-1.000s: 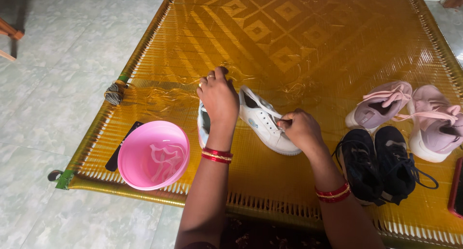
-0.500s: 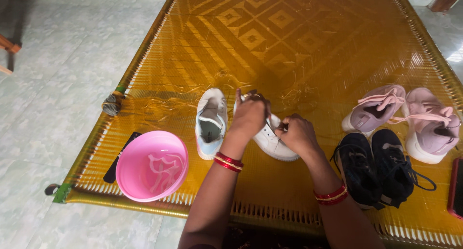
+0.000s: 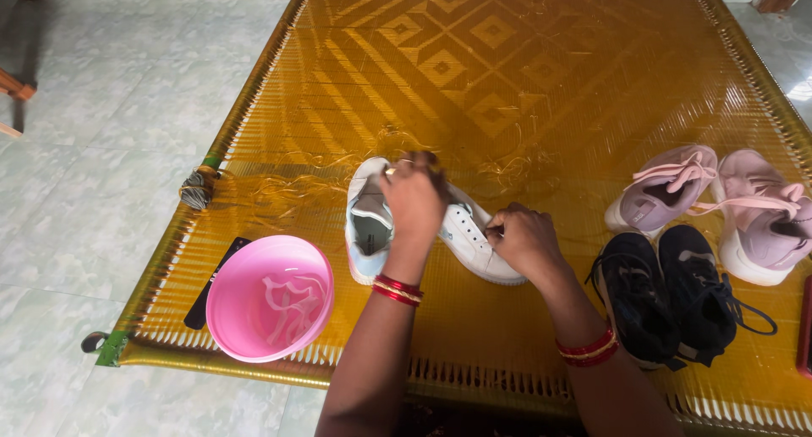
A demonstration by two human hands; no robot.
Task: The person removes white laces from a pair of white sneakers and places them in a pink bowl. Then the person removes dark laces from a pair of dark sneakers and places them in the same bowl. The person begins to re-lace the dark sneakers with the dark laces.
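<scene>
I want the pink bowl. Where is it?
In the head view, the pink bowl sits at the mat's near-left corner, left of the white shoes.

No packages, labels, signs or screens can be made out anywhere in this view.

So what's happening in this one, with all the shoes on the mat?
A person works with both hands on a pair of white shoes on a yellow woven mat. The left hand rests over the heel end of the right white shoe, beside the other white shoe; the right hand pinches near its laces. A pink bowl sits to the left. Pink shoes and black shoes stand at the right, untouched.
</scene>
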